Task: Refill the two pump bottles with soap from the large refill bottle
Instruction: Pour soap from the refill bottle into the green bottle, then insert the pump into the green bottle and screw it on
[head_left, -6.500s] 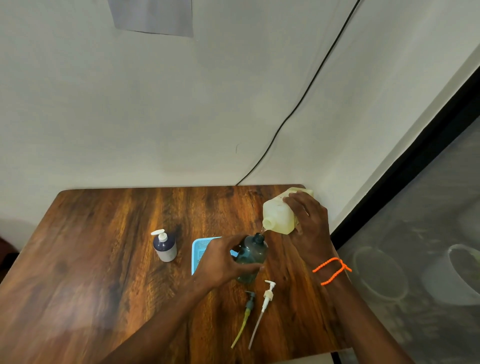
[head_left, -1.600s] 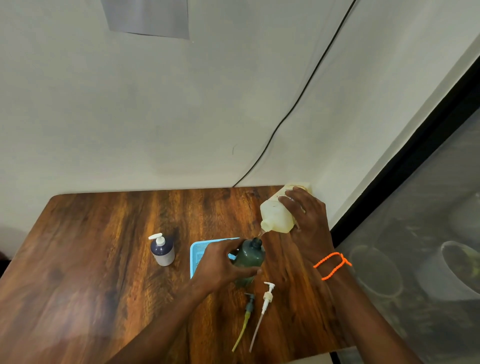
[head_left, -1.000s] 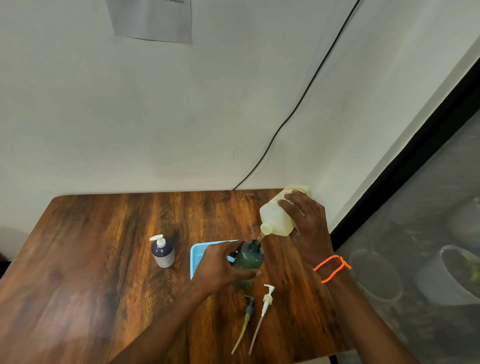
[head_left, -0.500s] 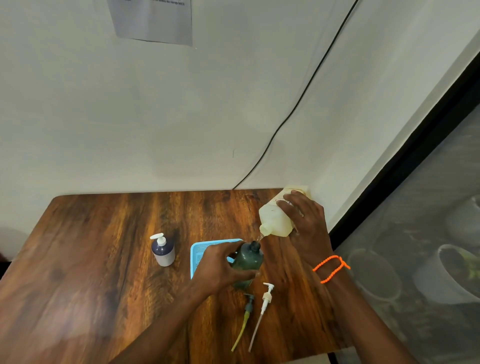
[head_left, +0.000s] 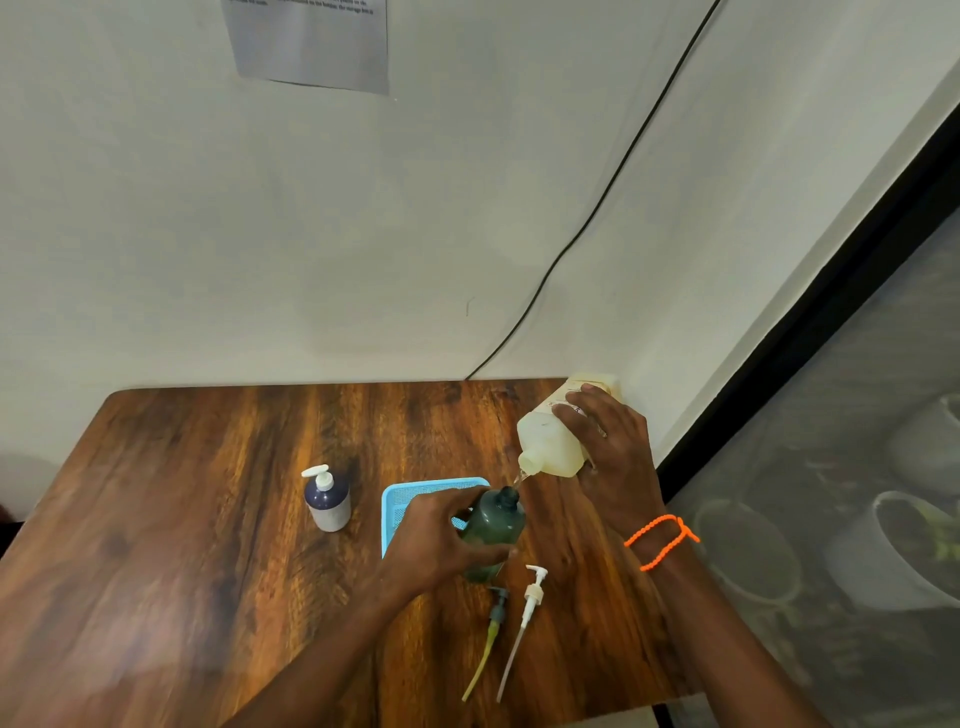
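Your right hand (head_left: 610, 457) has its grip clenched around the large refill bottle (head_left: 553, 441), a pale yellowish bottle tipped with its open mouth pointing down and to your left, near the far right corner of the table (head_left: 208, 519). A thin stream of soap (head_left: 521, 476) runs from that mouth to the open neck of the dark green bottle (head_left: 493, 527) just below it. Your left hand (head_left: 441, 540) is grasping the green bottle around its body, fingers and thumb curled about it, holding it slightly tilted with its neck toward the refill bottle; whether its base touches the table you cannot tell, as your hand covers it.

Just behind your left hand lies a light blue tray (head_left: 415, 493), partly hidden by the hand. To its left, well apart from the pouring, stands the small dark blue pump bottle (head_left: 327, 501), upright with its white pump head screwed on.

Nearer to you than the green bottle, two loose pumps lie on the table side by side: a dark-headed pump (head_left: 493, 629) with a yellowish tube, and a white pump (head_left: 527, 613) with a clear tube. An orange bead bracelet (head_left: 660, 540) circles your right wrist
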